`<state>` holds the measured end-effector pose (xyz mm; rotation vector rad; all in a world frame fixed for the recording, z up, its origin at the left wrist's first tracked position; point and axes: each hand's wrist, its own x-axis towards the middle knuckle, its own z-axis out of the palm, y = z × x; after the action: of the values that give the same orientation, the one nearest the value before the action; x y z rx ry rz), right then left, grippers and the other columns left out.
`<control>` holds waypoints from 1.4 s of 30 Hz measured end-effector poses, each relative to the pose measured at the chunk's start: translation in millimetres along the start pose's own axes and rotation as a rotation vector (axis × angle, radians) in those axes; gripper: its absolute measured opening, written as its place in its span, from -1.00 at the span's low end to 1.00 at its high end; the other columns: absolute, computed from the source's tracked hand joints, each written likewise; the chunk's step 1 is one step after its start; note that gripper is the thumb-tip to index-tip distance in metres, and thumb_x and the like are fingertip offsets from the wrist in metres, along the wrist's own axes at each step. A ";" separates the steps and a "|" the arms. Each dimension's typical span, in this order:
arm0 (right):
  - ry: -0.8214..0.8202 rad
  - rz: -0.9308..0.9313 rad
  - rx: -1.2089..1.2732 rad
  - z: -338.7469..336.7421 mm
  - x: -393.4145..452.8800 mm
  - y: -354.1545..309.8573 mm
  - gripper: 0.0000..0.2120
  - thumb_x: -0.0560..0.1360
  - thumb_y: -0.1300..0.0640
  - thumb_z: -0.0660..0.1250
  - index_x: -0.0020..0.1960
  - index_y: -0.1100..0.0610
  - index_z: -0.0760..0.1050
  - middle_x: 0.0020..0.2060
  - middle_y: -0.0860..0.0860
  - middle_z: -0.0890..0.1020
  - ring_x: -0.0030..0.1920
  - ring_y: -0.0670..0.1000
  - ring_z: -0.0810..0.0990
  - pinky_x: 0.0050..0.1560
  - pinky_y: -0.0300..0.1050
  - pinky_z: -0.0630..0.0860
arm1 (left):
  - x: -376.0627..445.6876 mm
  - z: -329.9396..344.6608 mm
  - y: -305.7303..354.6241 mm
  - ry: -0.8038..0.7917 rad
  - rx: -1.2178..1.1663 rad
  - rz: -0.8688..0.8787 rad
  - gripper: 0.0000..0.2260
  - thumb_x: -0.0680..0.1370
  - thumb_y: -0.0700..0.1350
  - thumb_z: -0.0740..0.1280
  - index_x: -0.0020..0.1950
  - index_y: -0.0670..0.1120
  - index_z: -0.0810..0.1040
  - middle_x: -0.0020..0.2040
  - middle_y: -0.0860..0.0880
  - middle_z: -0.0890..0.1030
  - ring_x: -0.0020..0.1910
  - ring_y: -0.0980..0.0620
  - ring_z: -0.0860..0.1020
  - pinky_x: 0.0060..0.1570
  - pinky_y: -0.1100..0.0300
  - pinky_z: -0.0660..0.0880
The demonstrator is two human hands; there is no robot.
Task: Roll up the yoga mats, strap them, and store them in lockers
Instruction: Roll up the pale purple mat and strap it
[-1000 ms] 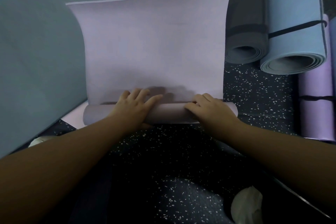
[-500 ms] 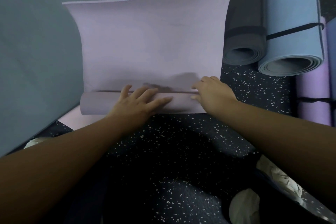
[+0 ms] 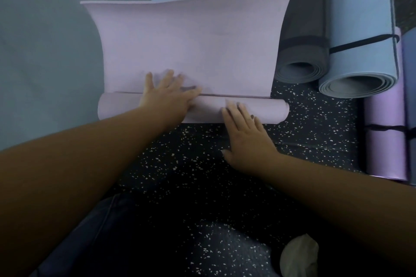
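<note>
I see the lilac mat (image 3: 189, 45) lying on the speckled floor (image 3: 315, 105), its near end wound into a thin roll (image 3: 117, 108) that runs crosswise under both hands; the flat part stretches away beyond the fingertips. My left hand (image 3: 166, 96) lies flat over the roll, fingers straight and spread, tips reaching onto the flat sheet. My right hand (image 3: 245, 132) is flat too, only its fingertips resting on the roll, the palm over the floor on the near side.

Compared with half a second ago, the right hand has dropped back toward me off the seam, and the left has pushed further forward. The roll looks slightly thicker.

To the right of the right hand lie a grey rolled mat (image 3: 301, 60), a blue rolled mat (image 3: 360, 51) with a black strap, and a purple rolled mat (image 3: 385, 132), the last cut by the frame edge. A dark teal mat (image 3: 45, 56) spreads left of the left hand. The left fingertips are blurred, and the pale object (image 3: 299, 256) near my right forearm I cannot identify.
</note>
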<state>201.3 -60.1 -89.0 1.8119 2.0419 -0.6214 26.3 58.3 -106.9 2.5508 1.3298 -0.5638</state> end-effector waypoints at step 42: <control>0.182 -0.311 -0.128 33.7 -24.9 8.9 -0.18 0.22 0.09 0.29 0.46 0.21 0.21 0.43 0.12 0.36 0.43 0.15 0.30 0.28 0.24 0.36 | -62.0 28.5 31.1 -0.051 0.192 0.165 -0.22 0.49 -0.02 0.29 0.53 0.07 -0.18 0.30 -0.14 0.29 0.22 -0.15 0.37 0.18 0.03 0.30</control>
<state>212.2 -98.1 -105.4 1.5411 2.4520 -0.4048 13.0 -15.4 -106.0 2.7448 1.0827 -0.7511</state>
